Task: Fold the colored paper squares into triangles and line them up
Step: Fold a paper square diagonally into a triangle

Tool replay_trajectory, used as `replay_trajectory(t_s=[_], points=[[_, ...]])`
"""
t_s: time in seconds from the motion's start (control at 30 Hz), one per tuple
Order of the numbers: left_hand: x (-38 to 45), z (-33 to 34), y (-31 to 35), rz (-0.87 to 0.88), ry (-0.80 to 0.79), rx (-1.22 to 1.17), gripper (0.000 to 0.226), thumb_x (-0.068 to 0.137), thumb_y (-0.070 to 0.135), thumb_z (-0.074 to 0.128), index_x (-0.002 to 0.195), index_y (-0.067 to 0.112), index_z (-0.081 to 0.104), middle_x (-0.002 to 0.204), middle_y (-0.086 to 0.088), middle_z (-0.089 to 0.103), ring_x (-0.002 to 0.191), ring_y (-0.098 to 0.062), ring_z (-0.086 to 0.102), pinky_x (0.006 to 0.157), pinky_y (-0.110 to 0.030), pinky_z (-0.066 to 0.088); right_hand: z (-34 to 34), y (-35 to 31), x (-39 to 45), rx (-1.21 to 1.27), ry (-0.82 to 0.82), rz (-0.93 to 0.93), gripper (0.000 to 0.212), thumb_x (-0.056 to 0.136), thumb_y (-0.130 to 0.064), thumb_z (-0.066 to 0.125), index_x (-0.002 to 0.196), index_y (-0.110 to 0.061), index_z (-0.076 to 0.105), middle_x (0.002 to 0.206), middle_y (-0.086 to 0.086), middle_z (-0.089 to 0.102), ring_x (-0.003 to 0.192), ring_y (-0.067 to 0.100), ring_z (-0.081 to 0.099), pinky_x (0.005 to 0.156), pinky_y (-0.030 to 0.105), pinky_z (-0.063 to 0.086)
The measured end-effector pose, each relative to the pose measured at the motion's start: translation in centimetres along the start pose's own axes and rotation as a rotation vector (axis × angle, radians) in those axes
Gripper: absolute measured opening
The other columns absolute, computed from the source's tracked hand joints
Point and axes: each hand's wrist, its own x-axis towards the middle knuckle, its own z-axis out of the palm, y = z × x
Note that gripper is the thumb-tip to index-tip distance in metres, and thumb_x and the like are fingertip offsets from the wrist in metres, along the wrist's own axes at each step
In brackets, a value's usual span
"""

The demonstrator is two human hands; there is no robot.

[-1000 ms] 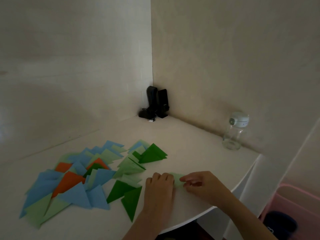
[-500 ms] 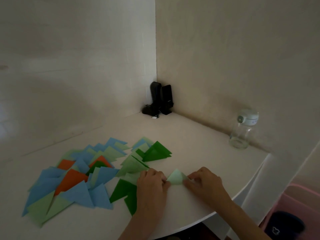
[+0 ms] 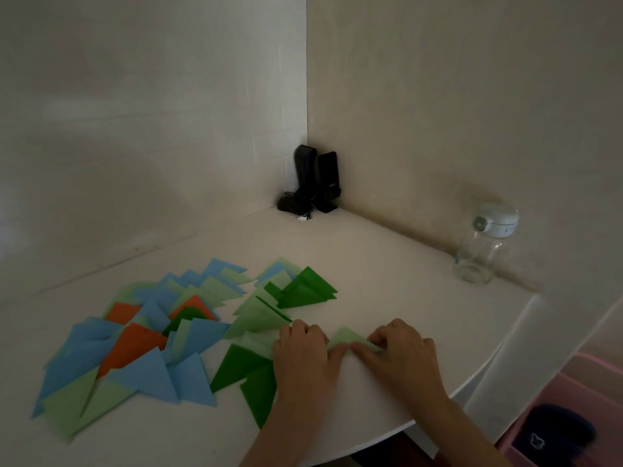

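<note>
1. Table (image 3: 387, 284): white, rounded edge just right of and behind the right hand (image 3: 401, 352). Risk: the workpiece sits near that edge; a hard swipe along the crease could send it over.
2. Pile of folded triangles (image 3: 145, 338): blue, orange and light and dark green, overlapping loosely, left of the left hand (image 3: 300, 352). Not lined up, in my judgement. Risk: the left wrist lies over the dark green triangles (image 3: 246, 372); dragging it would scatter them.
3. Left hand: knuckles up, fingers curled, tips pressing the left corner of the light green paper (image 3: 347, 340). Can't tell if it pinches or only pins.
4. Right hand: fingers curled, thumb and fingertips nipping the paper's right corner against the table.
5. Light green paper: between the two hands, touching both, already triangular. Apex points away from the person; long edge runs hand to hand, left-right, near side. Risk: if the corners slip before creasing, the edges mismatch and the fold goes skewed.
</note>
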Motion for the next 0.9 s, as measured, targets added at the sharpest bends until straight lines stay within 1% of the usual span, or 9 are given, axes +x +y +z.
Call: replay_trajectory(t_s=[0.17, 0.3, 0.43, 0.53, 0.6, 0.63, 0.73, 0.8, 0.9], points=[[-0.2, -0.4, -0.6, 0.030, 0.051, -0.221, 0.027, 0.087, 0.046, 0.058, 0.084, 0.021, 0.048, 0.090, 0.003, 0.050, 0.090, -0.017, 0.044, 0.083, -0.031, 0.038, -0.2, 0.6, 0.4, 0.186, -0.006, 0.000, 0.033, 0.075, -0.051, 0.067, 0.075, -0.032, 0.040, 0.080, -0.011, 0.053, 0.077, 0.006, 0.051, 0.075, 0.031, 0.033], [-0.3, -0.5, -1.2, 0.009, 0.051, -0.398, 0.027, 0.081, 0.023, 0.071, 0.084, 0.019, 0.044, 0.080, 0.006, 0.046, 0.080, -0.014, 0.045, 0.070, -0.025, 0.040, -0.7, 1.5, 0.8, 0.324, -0.068, 0.014, 0.032, 0.072, -0.033, 0.075, 0.072, -0.028, 0.044, 0.073, -0.008, 0.058, 0.064, 0.005, 0.049, 0.074, 0.033, 0.044], [-0.5, -0.6, -1.9, -0.011, 0.054, -0.428, 0.024, 0.080, 0.005, 0.069, 0.080, 0.017, 0.048, 0.077, 0.004, 0.050, 0.073, -0.008, 0.045, 0.061, -0.016, 0.036, -1.1, 1.7, 0.5, 0.368, -0.081, -0.003, 0.030, 0.074, -0.021, 0.075, 0.068, -0.028, 0.047, 0.063, -0.009, 0.051, 0.057, 0.002, 0.045, 0.062, 0.023, 0.037], [-0.6, -0.9, -1.3, 0.008, 0.066, -0.342, 0.025, 0.081, -0.009, 0.058, 0.084, 0.015, 0.052, 0.081, 0.004, 0.051, 0.073, -0.008, 0.045, 0.060, -0.016, 0.034, -0.9, 1.4, 0.2, 0.326, -0.056, -0.001, 0.031, 0.077, -0.021, 0.072, 0.067, -0.033, 0.045, 0.065, -0.012, 0.048, 0.062, 0.002, 0.045, 0.073, 0.029, 0.040], [-0.7, -1.3, -0.2, 0.033, 0.043, -0.245, 0.029, 0.085, -0.008, 0.049, 0.100, 0.017, 0.053, 0.093, 0.004, 0.049, 0.083, -0.009, 0.042, 0.065, -0.017, 0.031, -0.8, 1.1, -0.2, 0.299, -0.041, 0.003, 0.033, 0.079, -0.021, 0.069, 0.067, -0.036, 0.042, 0.067, -0.014, 0.047, 0.066, 0.004, 0.045, 0.079, 0.031, 0.040], [-0.8, -1.5, 0.6, 0.037, 0.028, -0.206, 0.029, 0.088, -0.003, 0.046, 0.108, 0.017, 0.051, 0.102, 0.002, 0.049, 0.090, -0.010, 0.042, 0.070, -0.017, 0.031, -0.8, 0.9, -0.3, 0.286, -0.035, 0.007, 0.034, 0.080, -0.021, 0.068, 0.067, -0.036, 0.041, 0.068, -0.014, 0.047, 0.067, 0.004, 0.046, 0.079, 0.031, 0.039], [-1.0, -1.7, 2.5, 0.028, -0.027, -0.086, 0.026, 0.097, 0.020, 0.043, 0.122, 0.017, 0.043, 0.119, -0.005, 0.045, 0.106, -0.019, 0.041, 0.088, -0.027, 0.034, -0.8, 0.6, -0.6, 0.272, -0.016, 0.016, 0.033, 0.080, -0.022, 0.067, 0.066, -0.036, 0.041, 0.069, -0.015, 0.049, 0.069, 0.004, 0.047, 0.080, 0.031, 0.039], [-0.8, -1.5, 2.9, -0.008, -0.068, -0.067, 0.033, 0.095, 0.028, 0.049, 0.125, 0.018, 0.039, 0.122, -0.005, 0.041, 0.109, -0.022, 0.041, 0.089, -0.028, 0.035, -0.8, 0.6, -0.7, 0.272, -0.013, 0.014, 0.032, 0.079, -0.022, 0.068, 0.066, -0.036, 0.041, 0.069, -0.016, 0.049, 0.068, 0.002, 0.046, 0.080, 0.032, 0.040], [-0.3, -1.5, 2.6, -0.053, -0.084, -0.168, 0.038, 0.089, 0.022, 0.061, 0.121, 0.017, 0.042, 0.116, -0.005, 0.045, 0.103, -0.021, 0.049, 0.084, -0.027, 0.041, -0.9, 0.6, -0.7, 0.274, -0.009, 0.001, 0.034, 0.078, -0.022, 0.068, 0.066, -0.038, 0.040, 0.069, -0.016, 0.049, 0.068, 0.003, 0.046, 0.081, 0.034, 0.042]])
